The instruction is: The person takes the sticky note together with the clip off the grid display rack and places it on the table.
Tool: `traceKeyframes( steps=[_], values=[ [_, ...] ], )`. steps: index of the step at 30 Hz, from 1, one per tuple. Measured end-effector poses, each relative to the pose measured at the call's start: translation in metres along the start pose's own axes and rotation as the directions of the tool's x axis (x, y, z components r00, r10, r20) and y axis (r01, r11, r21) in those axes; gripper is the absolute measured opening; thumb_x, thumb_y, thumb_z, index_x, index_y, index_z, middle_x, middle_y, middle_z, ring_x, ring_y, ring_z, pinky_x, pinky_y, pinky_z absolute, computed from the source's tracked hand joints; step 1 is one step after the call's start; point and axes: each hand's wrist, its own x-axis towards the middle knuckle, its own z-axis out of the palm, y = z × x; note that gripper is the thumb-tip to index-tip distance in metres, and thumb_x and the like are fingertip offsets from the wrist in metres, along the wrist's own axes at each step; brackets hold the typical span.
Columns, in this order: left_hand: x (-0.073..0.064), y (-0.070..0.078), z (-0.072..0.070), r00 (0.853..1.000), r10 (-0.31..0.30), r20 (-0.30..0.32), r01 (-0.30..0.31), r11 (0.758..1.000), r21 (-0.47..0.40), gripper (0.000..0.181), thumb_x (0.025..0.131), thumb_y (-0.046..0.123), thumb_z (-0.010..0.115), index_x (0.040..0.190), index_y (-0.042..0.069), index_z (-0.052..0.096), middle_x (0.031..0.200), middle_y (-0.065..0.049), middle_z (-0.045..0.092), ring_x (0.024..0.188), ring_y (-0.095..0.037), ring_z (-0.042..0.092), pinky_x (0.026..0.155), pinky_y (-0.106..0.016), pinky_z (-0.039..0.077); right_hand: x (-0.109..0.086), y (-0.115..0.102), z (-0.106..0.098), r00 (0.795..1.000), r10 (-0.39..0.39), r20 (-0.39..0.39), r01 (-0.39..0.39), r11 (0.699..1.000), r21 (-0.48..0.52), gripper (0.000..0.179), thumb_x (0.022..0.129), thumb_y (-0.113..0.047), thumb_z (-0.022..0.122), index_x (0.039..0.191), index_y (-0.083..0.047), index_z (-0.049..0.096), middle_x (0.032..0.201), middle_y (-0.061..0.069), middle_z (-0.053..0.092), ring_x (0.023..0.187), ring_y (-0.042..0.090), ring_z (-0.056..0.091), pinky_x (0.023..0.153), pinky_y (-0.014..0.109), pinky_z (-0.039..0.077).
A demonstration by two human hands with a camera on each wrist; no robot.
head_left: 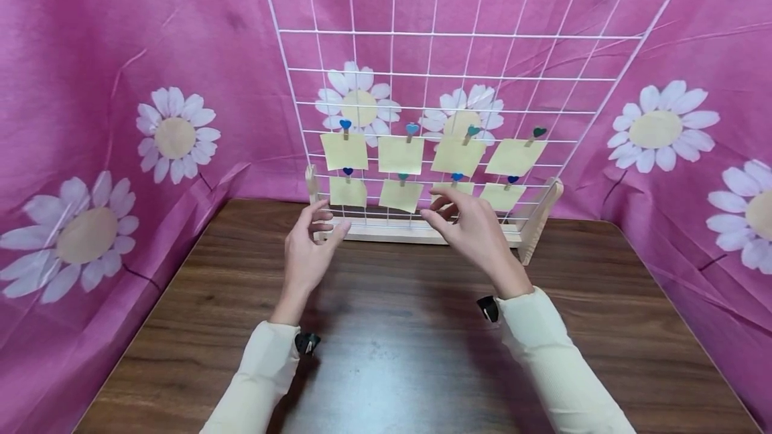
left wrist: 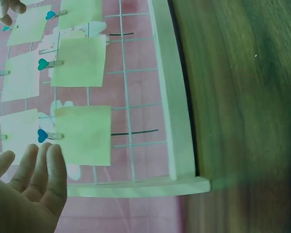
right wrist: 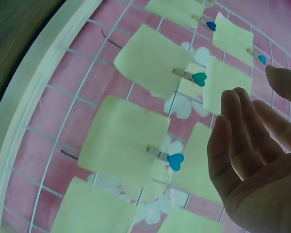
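A white wire grid [head_left: 458, 76] stands upright in a wooden base [head_left: 398, 233]. Two rows of pale yellow sticky notes [head_left: 401, 154] hang from it, each under a small clothespin topped with a heart [head_left: 412, 128] in blue or green. My left hand [head_left: 309, 250] hovers before the grid's lower left corner, holding nothing, its fingers loosely bent. In the left wrist view its fingertips overlap the edge of a lower-row note [left wrist: 82, 136]. My right hand [head_left: 473, 226] hangs before the lower row at right, also holding nothing, and partly hides one note in the head view.
A dark wooden table [head_left: 386, 327] lies under both forearms. Pink cloth with printed daisies [head_left: 175, 132] surrounds it behind and at the sides. A wooden upright [head_left: 539, 220] supports the grid's right end. Dark bands with small devices [head_left: 488, 309] sit on both wrists.
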Motion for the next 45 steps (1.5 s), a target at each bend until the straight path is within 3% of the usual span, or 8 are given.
traceKeyframes(
  steps=[3, 8, 17, 27, 37, 42, 45],
  values=[
    [0.002, -0.003, 0.001, 0.999, -0.015, -0.032, 0.013, 0.998, -0.064, 0.05, 0.087, 0.019, 0.082, 0.131, 0.005, 0.063, 0.107, -0.016, 0.068, 0.093, -0.025, 0.066, 0.073, -0.019, 0.052, 0.005, -0.003, 0.002, 1.0, 0.0, 0.01, 0.0, 1.0, 0.02, 0.04, 0.092, -0.022, 0.077, 0.128, -0.006, 0.067, 0.094, 0.006, 0.074, 0.079, 0.02, 0.073, 0.064, 0.037, 0.055],
    [0.004, -0.004, 0.003, 0.997, -0.036, -0.069, 0.028, 0.993, -0.117, 0.046, 0.086, 0.015, 0.083, 0.127, 0.005, 0.064, 0.106, -0.02, 0.069, 0.09, -0.029, 0.064, 0.074, -0.021, 0.049, 0.015, -0.009, 0.005, 1.0, -0.002, 0.002, 0.002, 0.998, 0.07, 0.037, 0.091, -0.021, 0.079, 0.124, -0.007, 0.069, 0.093, 0.005, 0.074, 0.077, 0.019, 0.071, 0.067, 0.039, 0.059],
    [0.013, 0.002, 0.005, 0.997, -0.069, -0.042, 0.064, 0.993, -0.103, 0.047, 0.088, 0.022, 0.081, 0.127, 0.003, 0.063, 0.107, -0.016, 0.067, 0.09, -0.025, 0.064, 0.077, -0.02, 0.051, 0.024, -0.012, 0.011, 1.0, 0.02, -0.005, -0.019, 0.991, 0.133, 0.035, 0.091, -0.02, 0.079, 0.121, -0.005, 0.071, 0.091, 0.005, 0.073, 0.077, 0.019, 0.07, 0.062, 0.034, 0.055],
    [0.03, 0.012, -0.002, 0.993, -0.117, -0.03, 0.113, 0.986, -0.125, 0.05, 0.089, 0.025, 0.079, 0.131, 0.007, 0.06, 0.111, -0.013, 0.066, 0.086, -0.019, 0.062, 0.054, -0.026, 0.058, 0.045, -0.02, 0.016, 1.0, 0.021, 0.01, -0.022, 0.985, 0.169, 0.038, 0.09, -0.021, 0.079, 0.122, -0.003, 0.069, 0.095, 0.007, 0.074, 0.078, 0.021, 0.069, 0.067, 0.037, 0.06],
    [0.04, 0.018, -0.013, 0.992, -0.127, 0.012, 0.127, 0.987, -0.095, 0.056, 0.09, 0.027, 0.079, 0.137, 0.008, 0.057, 0.12, -0.019, 0.063, 0.089, -0.024, 0.061, 0.055, -0.025, 0.056, 0.064, -0.03, 0.018, 0.999, 0.034, 0.012, -0.035, 0.976, 0.214, 0.039, 0.091, -0.024, 0.079, 0.123, -0.004, 0.068, 0.097, 0.007, 0.074, 0.079, 0.021, 0.07, 0.067, 0.036, 0.061],
    [0.048, 0.022, -0.01, 0.992, -0.12, 0.037, 0.122, 0.991, -0.056, 0.057, 0.09, 0.036, 0.078, 0.137, 0.011, 0.057, 0.12, -0.013, 0.065, 0.088, -0.02, 0.063, 0.058, -0.027, 0.058, 0.076, -0.034, 0.015, 0.999, 0.042, 0.018, -0.045, 0.974, 0.222, 0.039, 0.091, -0.023, 0.078, 0.124, -0.004, 0.068, 0.098, 0.009, 0.074, 0.08, 0.022, 0.071, 0.072, 0.038, 0.061],
    [0.055, 0.023, -0.005, 0.993, -0.112, 0.039, 0.114, 0.993, -0.04, 0.06, 0.089, 0.041, 0.077, 0.137, 0.01, 0.057, 0.12, -0.015, 0.064, 0.089, -0.022, 0.062, 0.06, -0.028, 0.059, 0.083, -0.037, 0.014, 0.999, 0.037, 0.018, -0.04, 0.971, 0.236, 0.039, 0.092, -0.022, 0.077, 0.125, -0.003, 0.068, 0.097, 0.009, 0.074, 0.079, 0.023, 0.071, 0.071, 0.038, 0.061]
  ],
)
